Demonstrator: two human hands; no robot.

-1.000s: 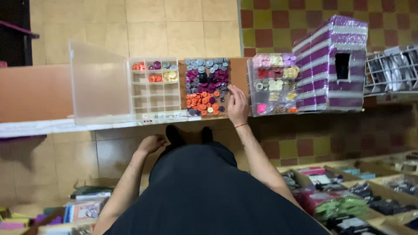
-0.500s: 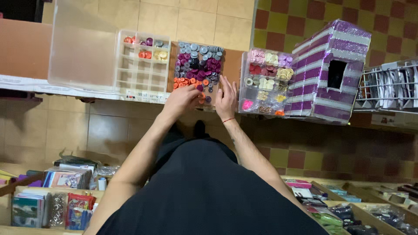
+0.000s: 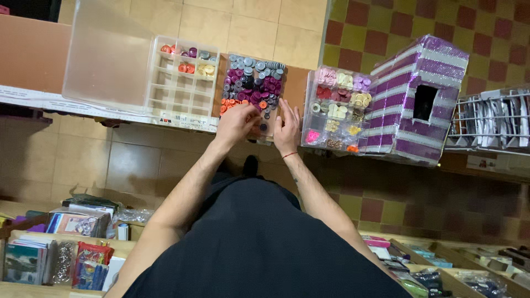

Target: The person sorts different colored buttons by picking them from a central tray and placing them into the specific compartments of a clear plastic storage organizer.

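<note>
A heap of loose buttons, grey, purple and orange, lies on a brown counter. My left hand rests on the heap's near edge, its fingers curled down onto the orange buttons; what the fingertips hold is hidden. My right hand lies flat beside it, fingers apart, on the heap's near right corner. A red thread circles that wrist.
An open clear compartment box with a few buttons sits left of the heap. A fuller button box and a purple striped house-shaped box stand right. A wire rack is far right. Trays of packets sit on the floor.
My left hand has come up from beside my body to the button heap. My right hand has stayed on the heap, shifting slightly lower.
</note>
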